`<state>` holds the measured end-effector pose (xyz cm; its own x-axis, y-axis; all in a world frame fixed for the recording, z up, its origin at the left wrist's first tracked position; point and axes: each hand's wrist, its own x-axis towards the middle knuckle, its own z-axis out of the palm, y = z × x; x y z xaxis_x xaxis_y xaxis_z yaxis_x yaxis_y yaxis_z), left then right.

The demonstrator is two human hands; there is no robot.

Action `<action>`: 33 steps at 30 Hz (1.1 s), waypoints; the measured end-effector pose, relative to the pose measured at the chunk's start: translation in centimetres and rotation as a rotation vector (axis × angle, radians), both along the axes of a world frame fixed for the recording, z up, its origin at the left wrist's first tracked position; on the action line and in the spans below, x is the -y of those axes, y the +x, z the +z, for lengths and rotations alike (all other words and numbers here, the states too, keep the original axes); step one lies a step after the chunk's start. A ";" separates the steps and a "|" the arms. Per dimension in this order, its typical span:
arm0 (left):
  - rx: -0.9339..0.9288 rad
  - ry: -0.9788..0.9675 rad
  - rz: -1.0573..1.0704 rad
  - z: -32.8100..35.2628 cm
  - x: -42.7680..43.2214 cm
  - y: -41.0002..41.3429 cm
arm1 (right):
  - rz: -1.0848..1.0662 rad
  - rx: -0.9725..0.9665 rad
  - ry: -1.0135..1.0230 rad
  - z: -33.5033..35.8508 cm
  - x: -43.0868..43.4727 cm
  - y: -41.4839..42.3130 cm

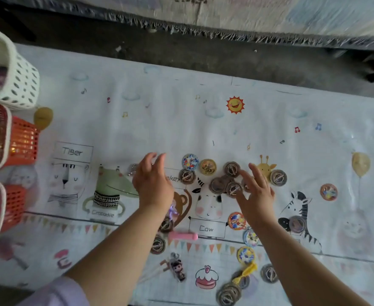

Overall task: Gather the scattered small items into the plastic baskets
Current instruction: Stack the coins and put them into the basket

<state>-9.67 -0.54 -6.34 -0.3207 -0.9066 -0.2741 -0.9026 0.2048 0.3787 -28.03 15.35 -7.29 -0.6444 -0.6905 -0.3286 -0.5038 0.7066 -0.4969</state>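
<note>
A pale printed mat (203, 129) covers the tabletop; its far edge runs along a dark strip of floor (203, 56), beyond which lies a fringed rug (247, 14). The upper half of the mat is bare, from the baskets at the left to the right edge.

Three plastic baskets stand at the left edge: a white basket (16, 80) farthest back, an orange basket (22, 142) in the middle, and a second orange basket (14, 206) nearest, cut off by the frame.

The small items are mostly round discs. A brown cluster (223, 182) lies at centre, with colourful printed discs (190, 161) beside it and more near the bottom edge (245, 255). A pink stick (182, 236), a doll keychain (178, 270) and a yellow clip (246, 272) lie among them.

The left hand (153, 180) hovers with fingers spread and empty, just left of the cluster. The right hand (257, 191) is spread wide, its fingertips (243, 173) on or just above the brown discs; contact cannot be told through the blur.

Readable words on the mat: "Tiger", "Crocodile", "Cow".
</note>
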 end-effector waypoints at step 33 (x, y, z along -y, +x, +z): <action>0.116 0.357 -0.236 -1.1 -4.1 -8.7 | -0.545 0.028 0.050 2.1 -2.5 -5.1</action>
